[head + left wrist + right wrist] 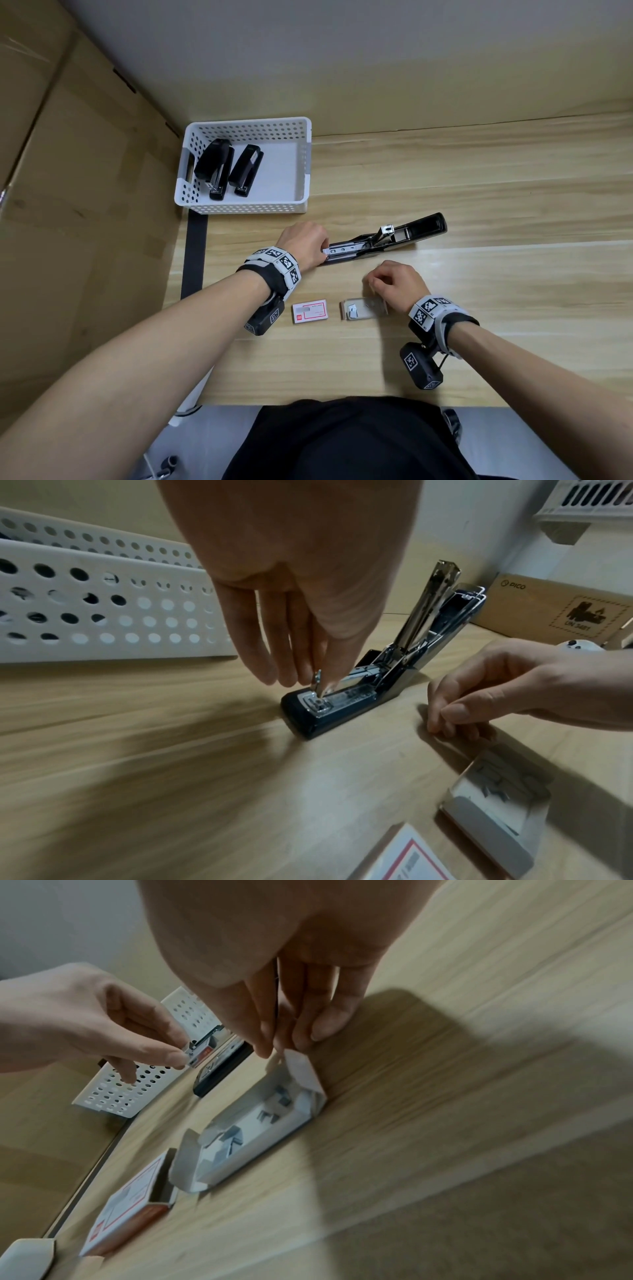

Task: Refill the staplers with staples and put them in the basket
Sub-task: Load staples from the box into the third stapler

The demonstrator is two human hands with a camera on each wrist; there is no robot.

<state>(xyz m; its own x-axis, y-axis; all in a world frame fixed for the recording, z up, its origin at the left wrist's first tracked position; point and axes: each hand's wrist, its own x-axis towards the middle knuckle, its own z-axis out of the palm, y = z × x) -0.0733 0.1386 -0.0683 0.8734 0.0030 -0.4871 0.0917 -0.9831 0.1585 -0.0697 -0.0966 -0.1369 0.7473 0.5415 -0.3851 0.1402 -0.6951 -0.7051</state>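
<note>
A black stapler (404, 233) (342, 699) lies on the wooden table with its top swung open and its metal magazine showing. My left hand (323, 248) (316, 685) pinches the front tip of that magazine. The white basket (246, 123) (103, 620) stands at the back left and holds two black staplers (214, 164) (246, 169). An open staple tray (363, 308) (246, 1137) with loose staple strips lies near me. My right hand (371, 282) (284, 1042) has its fingertips bunched on the tray's upright end flap. Any staples between them are hidden.
The red-and-white staple box sleeve (310, 311) (126, 1210) lies left of the tray. A cardboard wall (68, 205) closes the left side, with a black strip (195, 253) along it. A brown carton (548, 610) sits at the far right. The table's front edge (308, 406) runs by my body.
</note>
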